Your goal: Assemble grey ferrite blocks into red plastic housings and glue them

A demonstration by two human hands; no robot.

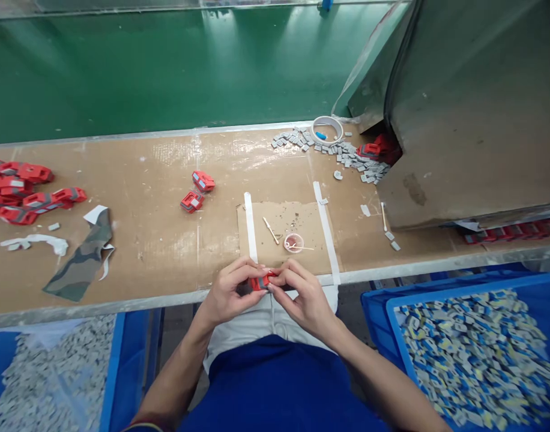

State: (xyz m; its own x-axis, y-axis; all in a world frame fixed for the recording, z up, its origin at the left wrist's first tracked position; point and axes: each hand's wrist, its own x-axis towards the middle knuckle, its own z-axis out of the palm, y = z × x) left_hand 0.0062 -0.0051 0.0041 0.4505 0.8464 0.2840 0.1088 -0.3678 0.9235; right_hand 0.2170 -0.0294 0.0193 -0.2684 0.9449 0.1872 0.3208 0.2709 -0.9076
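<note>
Between my two hands, just over the bench's front edge, is a small red toy car body (pixel 259 282) with grey trim. My left hand (pixel 232 288) pinches its left side between thumb and fingers. My right hand (pixel 304 294) has its thumb and fingertips closed at the car body's right end; whether they also pinch a smaller part is hidden. Just beyond the hands, a small round cup (pixel 293 243) with a thin white stick across it sits on a taped cardboard sheet (pixel 304 217). Left of the cup lies a short pale stick (pixel 271 230).
Two red car bodies (pixel 197 192) lie left of the cardboard, and several more (pixel 25 189) are piled far left near a camouflage cloth (pixel 83 261). A tape roll (pixel 326 131) rests among small grey pieces (pixel 347 157). Blue bins (pixel 394 324) of small parts flank me below the bench.
</note>
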